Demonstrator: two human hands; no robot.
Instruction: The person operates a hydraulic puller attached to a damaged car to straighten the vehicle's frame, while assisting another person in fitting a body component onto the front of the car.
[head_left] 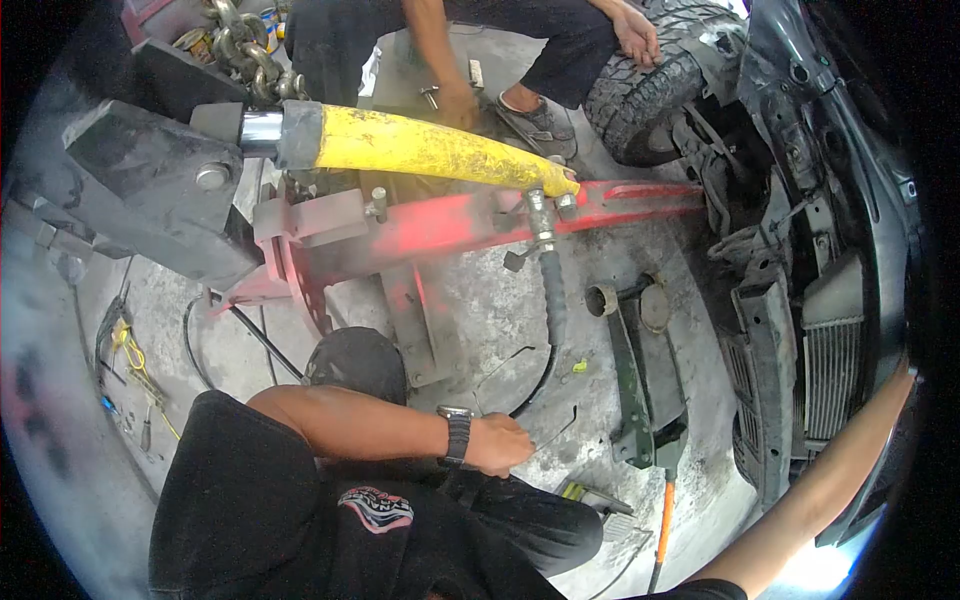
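My left hand point(500, 445), with a watch point(457, 435) on the wrist, is closed on a pair of eyeglasses point(556, 432). Two thin dark temple arms stick out past the fingers; the rest is covered by the hand. The glasses are above my bent knee, near a black hydraulic hose point(540, 385). My right arm stretches along the dark car body point(885, 300). At its end my right hand point(904, 376) reaches the panel's edge at the border of the view, and its fingers are hidden.
A yellow hydraulic ram point(420, 140) lies over a red steel beam point(430, 225) toward the car. Right of it are a green jack point(632, 390) with an orange handle point(665, 515) and a radiator point(833, 375). A co-worker crouches beyond, one hand point(637, 35) by the tyre point(640, 110).
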